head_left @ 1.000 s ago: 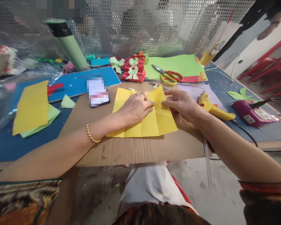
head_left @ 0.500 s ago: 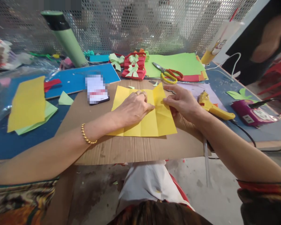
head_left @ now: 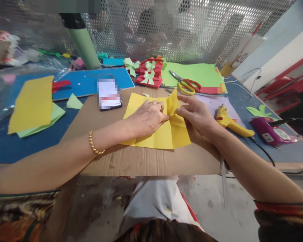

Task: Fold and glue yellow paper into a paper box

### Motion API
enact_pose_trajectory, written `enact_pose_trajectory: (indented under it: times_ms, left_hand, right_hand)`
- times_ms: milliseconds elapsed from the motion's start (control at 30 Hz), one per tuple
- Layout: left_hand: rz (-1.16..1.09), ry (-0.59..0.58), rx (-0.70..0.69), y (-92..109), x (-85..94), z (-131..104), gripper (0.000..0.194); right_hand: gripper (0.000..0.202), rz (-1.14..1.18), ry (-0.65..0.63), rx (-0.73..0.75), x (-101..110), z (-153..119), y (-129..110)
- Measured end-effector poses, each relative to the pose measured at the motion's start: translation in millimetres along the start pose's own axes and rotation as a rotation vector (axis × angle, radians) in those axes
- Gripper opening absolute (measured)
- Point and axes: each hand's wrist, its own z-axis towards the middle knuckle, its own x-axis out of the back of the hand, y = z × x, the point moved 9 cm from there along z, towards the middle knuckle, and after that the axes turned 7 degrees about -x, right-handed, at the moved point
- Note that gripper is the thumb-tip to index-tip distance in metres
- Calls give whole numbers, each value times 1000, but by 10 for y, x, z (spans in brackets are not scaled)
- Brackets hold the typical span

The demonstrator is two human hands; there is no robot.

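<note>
Pinching creased yellow sheet (head_left: 164,138) by its raised right side, right hand (head_left: 199,112); left hand (head_left: 148,117) presses its middle, can't tell if grasping. Cardboard (head_left: 131,165) underneath.

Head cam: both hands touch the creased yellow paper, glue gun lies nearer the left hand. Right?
Not quite: the glue gun lies nearer the right hand, as the head view shows. Both hands do touch the creased yellow paper.
</note>
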Motion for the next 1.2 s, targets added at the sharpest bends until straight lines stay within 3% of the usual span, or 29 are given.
enact_pose_trajectory:
  times_ms: [167, 367, 467, 600, 700, 800, 933, 1067, 1200]
  left_hand:
    - [34, 18, -20, 57, -5, -4, 30]
    - [55, -33, -9, 45, -19, 15, 26]
    - [-125, 53, 115, -179, 100, 8, 27]
    - [-286, 319, 352, -644, 349, -95, 30]
    - [-320, 389, 402, -832, 392, -136, 30]
    - [-286, 282, 384, -831, 286, -102, 32]
    - [-128, 83, 280, -610, 135, -42, 45]
    - [-12, -78, 200, -419, 22, -38, 42]
    - [-57, -106, 262, -451, -21, -72, 42]
  right_hand:
    - [39, -26, 67, 4, -10, 86, -50]
    - [26, -64, 60, -72, -110, 166, -146]
    - [21, -123, 69, -103, -180, 204, -206]
    - [17, -216, 80, -122, -272, 234, -286]
    - [20, -267, 52, -135, -335, 265, -303]
    - [20, -274, 36, -158, -355, 308, -289]
    - [18, -293, 15, -178, -368, 327, -295]
    - [25, -292, -1, -195, -381, 305, -310]
    - [28, -281, -1, -192, -381, 300, -315]
